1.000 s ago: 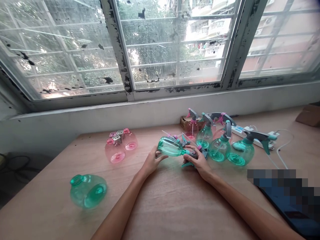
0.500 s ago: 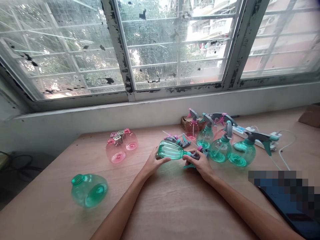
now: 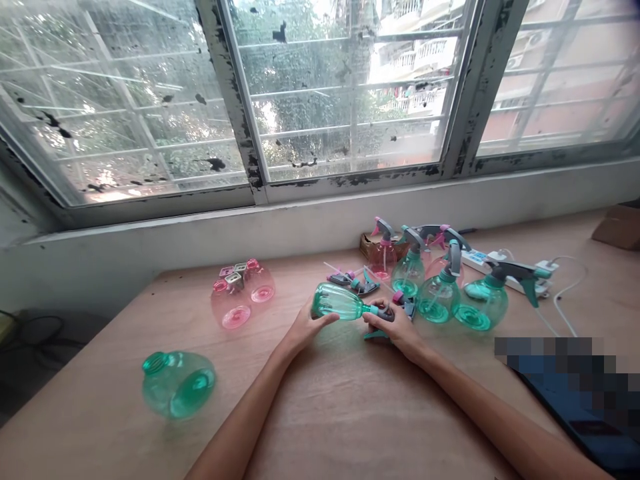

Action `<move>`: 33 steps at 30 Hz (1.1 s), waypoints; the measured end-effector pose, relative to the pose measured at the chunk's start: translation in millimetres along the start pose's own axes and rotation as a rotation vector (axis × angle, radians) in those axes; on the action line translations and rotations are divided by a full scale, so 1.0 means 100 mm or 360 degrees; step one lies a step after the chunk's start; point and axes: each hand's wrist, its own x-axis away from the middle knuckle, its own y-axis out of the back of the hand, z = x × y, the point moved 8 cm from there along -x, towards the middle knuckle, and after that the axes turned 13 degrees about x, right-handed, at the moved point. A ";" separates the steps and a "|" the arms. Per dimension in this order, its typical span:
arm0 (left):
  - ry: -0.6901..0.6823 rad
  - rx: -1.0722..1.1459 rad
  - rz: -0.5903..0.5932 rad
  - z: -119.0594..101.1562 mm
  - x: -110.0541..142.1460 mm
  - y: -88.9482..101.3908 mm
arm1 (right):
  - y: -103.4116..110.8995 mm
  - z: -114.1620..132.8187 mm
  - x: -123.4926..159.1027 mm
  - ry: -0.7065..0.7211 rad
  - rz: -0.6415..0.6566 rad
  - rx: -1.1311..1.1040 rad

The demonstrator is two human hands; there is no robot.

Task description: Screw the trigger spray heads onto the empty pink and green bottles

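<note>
A green clear spray bottle [image 3: 340,303] lies sideways just above the wooden table [image 3: 330,413]. My left hand [image 3: 303,328] cups its round base, fingers curled round it. My right hand [image 3: 395,329] is closed on the grey and teal trigger head [image 3: 387,312] at the bottle's neck. Loose trigger heads [image 3: 357,281] lie just behind the bottle.
Several finished green and pink spray bottles [image 3: 445,287] stand to the right, with a white power strip [image 3: 505,273] behind them. Two pink bottles [image 3: 243,300] without heads lie left of centre; a green one [image 3: 177,385] lies near left. A dark device [image 3: 595,413] lies at right.
The bottle and both hands have shifted only slightly; the right hand has turned a little on the trigger head. The view has drifted slightly.
</note>
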 end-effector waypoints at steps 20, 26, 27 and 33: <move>0.0007 0.0133 0.0059 0.07 0.01 -0.01 | 0.01 -0.08 -0.03 -0.0064 -0.0009 -0.0121; 0.0024 0.0006 -0.0006 -0.01 0.03 0.01 | -0.01 -0.08 -0.02 -0.0029 0.0009 -0.0051; 0.0033 -0.0010 -0.0017 -0.02 0.03 0.02 | -0.01 -0.09 -0.02 -0.0031 0.0010 -0.0052; 0.0015 0.0059 0.0069 0.04 0.03 -0.03 | -0.01 -0.16 -0.05 -0.0119 0.0057 -0.0226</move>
